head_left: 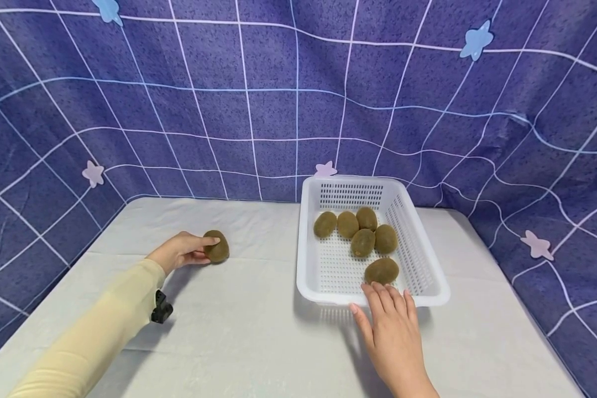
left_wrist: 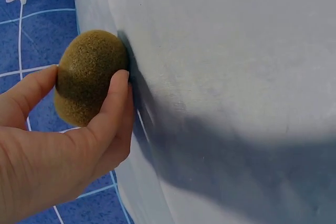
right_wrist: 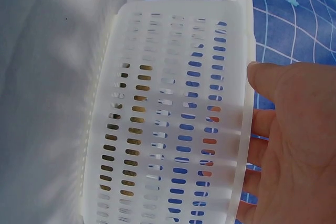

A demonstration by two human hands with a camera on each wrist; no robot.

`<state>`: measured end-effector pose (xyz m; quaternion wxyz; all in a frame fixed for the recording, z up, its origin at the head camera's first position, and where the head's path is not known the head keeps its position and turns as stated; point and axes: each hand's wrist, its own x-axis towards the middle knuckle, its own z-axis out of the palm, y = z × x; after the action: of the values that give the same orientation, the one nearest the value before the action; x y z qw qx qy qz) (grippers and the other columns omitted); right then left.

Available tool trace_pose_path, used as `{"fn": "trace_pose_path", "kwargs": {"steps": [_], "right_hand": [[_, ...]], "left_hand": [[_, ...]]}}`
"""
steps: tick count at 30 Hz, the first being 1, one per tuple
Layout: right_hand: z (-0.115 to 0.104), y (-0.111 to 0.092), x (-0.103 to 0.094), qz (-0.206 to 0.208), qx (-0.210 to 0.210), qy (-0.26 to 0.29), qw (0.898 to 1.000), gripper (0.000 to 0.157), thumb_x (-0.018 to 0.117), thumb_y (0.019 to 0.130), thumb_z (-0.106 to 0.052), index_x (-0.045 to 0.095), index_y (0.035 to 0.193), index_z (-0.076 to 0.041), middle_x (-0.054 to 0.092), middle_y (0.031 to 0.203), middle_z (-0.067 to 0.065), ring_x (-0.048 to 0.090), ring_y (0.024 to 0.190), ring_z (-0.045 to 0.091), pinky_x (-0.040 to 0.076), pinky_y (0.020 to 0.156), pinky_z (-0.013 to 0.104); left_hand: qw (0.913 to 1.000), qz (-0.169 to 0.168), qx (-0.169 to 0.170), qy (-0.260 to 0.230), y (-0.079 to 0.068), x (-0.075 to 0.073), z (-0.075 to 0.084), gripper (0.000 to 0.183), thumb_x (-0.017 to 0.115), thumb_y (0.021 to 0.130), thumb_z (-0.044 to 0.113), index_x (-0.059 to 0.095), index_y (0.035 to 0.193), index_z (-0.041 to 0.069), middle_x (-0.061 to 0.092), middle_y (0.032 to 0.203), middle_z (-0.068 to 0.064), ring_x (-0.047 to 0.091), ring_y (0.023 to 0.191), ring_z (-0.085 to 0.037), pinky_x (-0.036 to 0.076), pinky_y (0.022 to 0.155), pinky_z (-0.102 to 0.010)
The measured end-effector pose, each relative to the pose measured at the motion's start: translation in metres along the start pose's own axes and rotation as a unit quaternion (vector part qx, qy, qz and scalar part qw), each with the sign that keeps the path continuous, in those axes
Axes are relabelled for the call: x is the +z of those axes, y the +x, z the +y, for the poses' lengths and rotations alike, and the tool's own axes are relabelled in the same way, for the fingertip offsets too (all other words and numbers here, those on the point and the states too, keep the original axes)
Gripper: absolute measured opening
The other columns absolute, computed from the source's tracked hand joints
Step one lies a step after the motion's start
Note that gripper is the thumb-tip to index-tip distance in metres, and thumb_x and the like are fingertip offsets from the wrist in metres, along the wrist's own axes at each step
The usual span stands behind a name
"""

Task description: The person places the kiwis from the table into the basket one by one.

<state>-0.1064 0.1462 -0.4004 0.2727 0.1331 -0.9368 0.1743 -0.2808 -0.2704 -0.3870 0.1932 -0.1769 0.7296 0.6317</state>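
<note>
My left hand (head_left: 186,251) pinches a brown, fuzzy kiwi (head_left: 216,246) between thumb and fingers, low over the left part of the table. The left wrist view shows that kiwi (left_wrist: 90,77) close up, fingers along one side and thumb on the other. A white plastic basket (head_left: 305,276) with slotted walls stands on the right, several kiwis (head_left: 362,243) inside it. At its near rim is my right hand (head_left: 395,334). In the right wrist view the thumb meets the rim (right_wrist: 242,145) and the fingers reach behind it, partly seen through the slots.
A pale cloth covers the table (head_left: 249,331). Behind and at both sides hangs a blue-purple curtain (head_left: 204,110) with grid lines and stars. On the left sleeve (head_left: 94,326) sits a small black wrist camera (head_left: 161,307).
</note>
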Motion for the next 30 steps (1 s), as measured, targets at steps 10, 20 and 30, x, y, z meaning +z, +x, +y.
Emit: {"fn": "trace_pose_path", "kwargs": {"steps": [10,20,30], "right_hand": [[-0.002,0.000,-0.002,-0.007,0.001,0.001,1.000,0.045,0.058,0.095,-0.037,0.059,0.125,-0.004,0.059,0.126,0.015,0.046,0.122,0.037,0.023,0.108,0.059],[-0.001,0.000,-0.002,-0.008,0.006,0.002,1.000,0.045,0.058,0.095,-0.038,0.059,0.125,-0.004,0.059,0.126,0.016,0.045,0.123,0.037,0.023,0.108,0.059],[-0.001,-0.001,-0.001,-0.007,0.003,-0.001,1.000,0.046,0.058,0.095,-0.038,0.059,0.125,-0.004,0.059,0.126,0.015,0.045,0.123,0.037,0.023,0.108,0.059]], "left_hand": [[0.9999,-0.006,0.004,-0.015,-0.004,-0.002,0.009,0.027,0.067,0.090,0.009,0.048,0.104,-0.004,0.064,0.078,-0.008,0.067,0.070,-0.016,0.057,0.081,-0.034],[0.9983,-0.028,0.023,-0.045,-0.005,0.008,0.041,0.027,0.066,0.090,0.008,0.047,0.106,-0.004,0.066,0.079,-0.008,0.068,0.074,-0.017,0.055,0.087,-0.034],[0.9950,-0.052,0.058,-0.063,-0.009,0.029,0.077,0.020,0.063,0.093,0.008,0.049,0.103,-0.002,0.068,0.075,-0.007,0.069,0.072,-0.017,0.054,0.087,-0.036]]}}
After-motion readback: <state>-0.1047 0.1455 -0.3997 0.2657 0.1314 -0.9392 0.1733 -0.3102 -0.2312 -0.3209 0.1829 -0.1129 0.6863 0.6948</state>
